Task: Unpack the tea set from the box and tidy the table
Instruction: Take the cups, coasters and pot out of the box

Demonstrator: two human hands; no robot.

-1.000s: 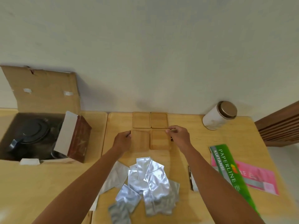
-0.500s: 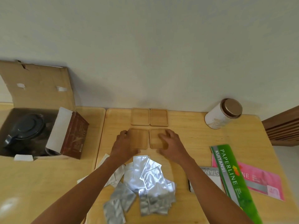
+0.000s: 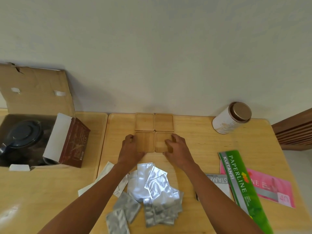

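While four wooden coasters sit squared together, both hands' loosely spread fingers rest on the near pair, gripping nothing.

Matt wood coasters; shiny crinkled foil sachets; cardboard box.

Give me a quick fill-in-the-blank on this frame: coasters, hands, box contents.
1. The square wooden coasters form a grid of ____ pieces.
2. The right hand rests on the near-____ coaster.
3. The dark teapot sits inside the open ____ box.
4. The white canister with a bronze lid stands to the ____ of the coasters.

Missing words: four; right; cardboard; right
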